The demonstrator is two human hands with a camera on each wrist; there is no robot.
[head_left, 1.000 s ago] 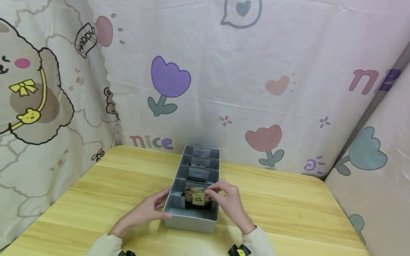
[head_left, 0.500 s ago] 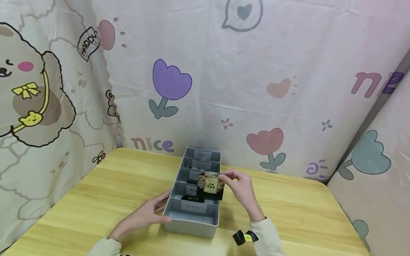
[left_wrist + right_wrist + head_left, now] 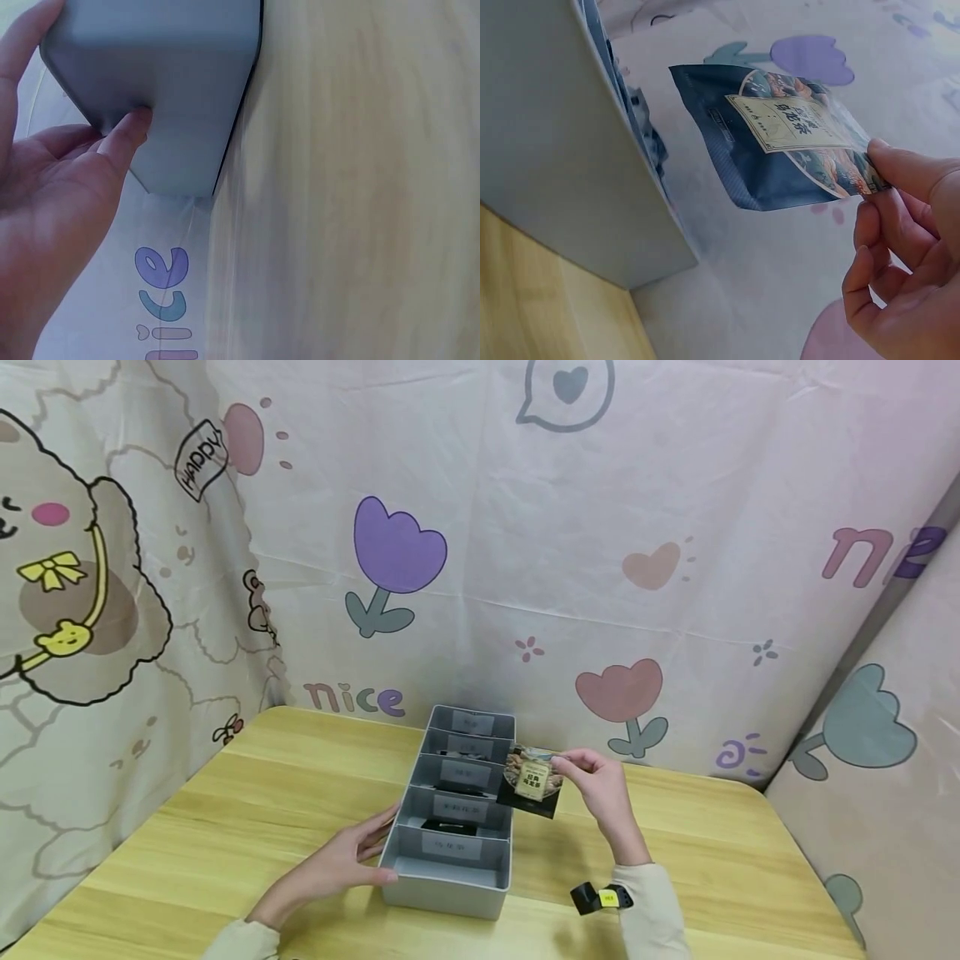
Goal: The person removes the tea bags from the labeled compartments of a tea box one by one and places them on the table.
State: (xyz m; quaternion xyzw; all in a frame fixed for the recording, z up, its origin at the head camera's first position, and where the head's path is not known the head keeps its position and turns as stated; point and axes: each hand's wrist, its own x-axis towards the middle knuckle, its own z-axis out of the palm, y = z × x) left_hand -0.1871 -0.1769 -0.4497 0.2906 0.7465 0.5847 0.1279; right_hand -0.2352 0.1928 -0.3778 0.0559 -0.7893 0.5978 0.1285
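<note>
My right hand (image 3: 606, 793) pinches a dark tea packet (image 3: 531, 789) by its upper corner, between thumb and fingers. The packet has a cream label over a round picture and hangs tilted, overlapping the right rim of a long grey box (image 3: 442, 900) in the head view. At the box's near left corner, my left hand (image 3: 348, 858) holds on, thumb at the front rim and fingers against the side wall. Dividers with white labels (image 3: 452, 846) split the box into several compartments. Another dark packet (image 3: 448, 828) lies in the second compartment from the front.
The box stands lengthwise on a wooden table (image 3: 720, 860), its far end near a printed cloth backdrop (image 3: 510, 527). More packets (image 3: 461, 755) show in a compartment toward the back. A black device with a yellow patch (image 3: 603, 897) sits at the right wrist.
My right hand has lifted the tea packet out of the front part of the box and carried it rightward and back, past the right rim. The left hand stays at the box's corner.
</note>
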